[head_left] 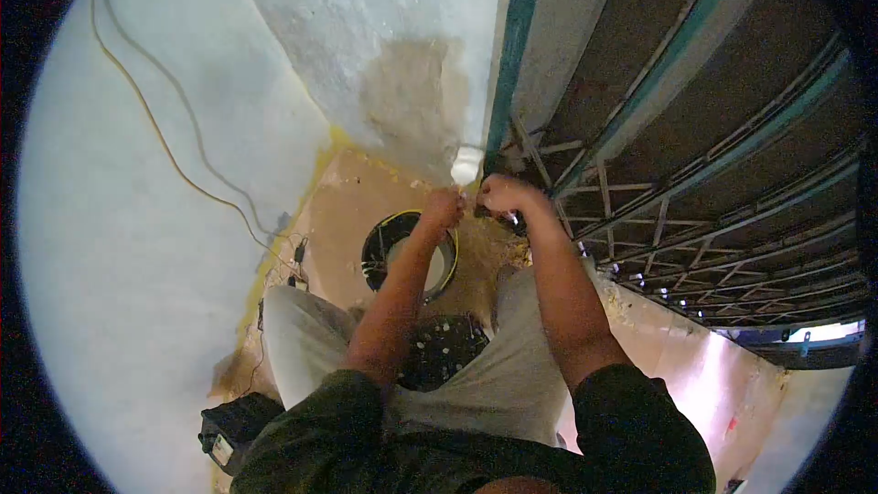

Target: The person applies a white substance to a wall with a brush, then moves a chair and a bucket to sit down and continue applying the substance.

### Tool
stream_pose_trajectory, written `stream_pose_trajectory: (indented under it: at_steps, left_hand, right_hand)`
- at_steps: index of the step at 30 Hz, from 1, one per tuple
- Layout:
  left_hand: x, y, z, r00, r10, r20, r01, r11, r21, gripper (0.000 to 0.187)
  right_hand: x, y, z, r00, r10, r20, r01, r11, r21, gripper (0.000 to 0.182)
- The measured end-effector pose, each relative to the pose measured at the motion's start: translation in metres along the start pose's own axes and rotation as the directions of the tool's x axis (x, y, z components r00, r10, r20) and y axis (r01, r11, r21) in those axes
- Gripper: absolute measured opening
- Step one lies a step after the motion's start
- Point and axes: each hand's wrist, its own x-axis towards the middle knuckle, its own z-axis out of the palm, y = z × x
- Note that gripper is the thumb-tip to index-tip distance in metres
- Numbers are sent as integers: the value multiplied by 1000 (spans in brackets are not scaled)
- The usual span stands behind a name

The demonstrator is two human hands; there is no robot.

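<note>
My left hand [445, 209] is closed, its fingers curled in front of the wall corner. Close beside it on the right, my right hand [503, 194] is also closed, the fingertips of both hands nearly meeting. What they pinch is too small to make out. Just above the hands sits a white, rounded piece [466, 165] at the foot of the wall, next to a dark green upright strip [508, 64]. Below my left forearm stands a black bucket [369, 252] with a yellow rim and pale grey contents [437, 267]; the forearm hides part of it.
Metal framing [640, 192] with green edges runs along the right. A pale wall [137, 247] with a hanging yellow cable [151, 123] is on the left. A black bag-like object [240, 430] lies at lower left. Between my legs is a dark speckled surface [444, 352].
</note>
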Motion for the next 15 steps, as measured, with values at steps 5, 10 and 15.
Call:
stream_pose_trajectory:
  at_steps: [5, 10, 15]
  left_hand:
    - [-88, 78, -34, 976, -217, 10, 103, 424, -900, 15]
    - [-124, 91, -44, 991, -120, -55, 30, 611, -791, 10]
    - [-149, 111, -38, 960, -230, -158, -37, 457, -889, 13]
  right_hand:
    - [10, 12, 22, 986, 89, 141, -74, 991, -109, 23]
    - [-1, 8, 40, 965, -101, 241, 71, 989, 132, 26]
    - [-34, -29, 58, 967, -256, 17, 232, 899, 372, 31]
